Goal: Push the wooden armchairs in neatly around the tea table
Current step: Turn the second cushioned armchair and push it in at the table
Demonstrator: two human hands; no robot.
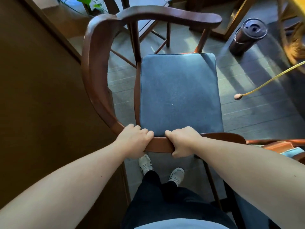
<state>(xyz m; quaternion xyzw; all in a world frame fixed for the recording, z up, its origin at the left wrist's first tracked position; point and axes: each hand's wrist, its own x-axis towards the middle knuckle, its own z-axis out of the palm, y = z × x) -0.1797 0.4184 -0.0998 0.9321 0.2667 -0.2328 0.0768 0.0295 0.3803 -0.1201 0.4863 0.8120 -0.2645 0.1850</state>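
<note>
A dark wooden armchair (97, 76) with a curved rail and a blue seat cushion (179, 95) stands right in front of me. My left hand (134, 140) and my right hand (184, 142) both grip the near part of its curved rail, close together. The brown tea table (38, 100) fills the left side, with its edge right next to the chair's rail. A second armchair (279, 146) with a blue cushion shows partly at the right edge.
Another chair's legs (148, 30) stand beyond the armchair on the grey floor. A dark cylindrical bin (247, 36) stands at the upper right beside yellow wooden furniture (237, 19). A yellow cord with a bead end (237, 96) hangs at the right. My feet (160, 168) are below the rail.
</note>
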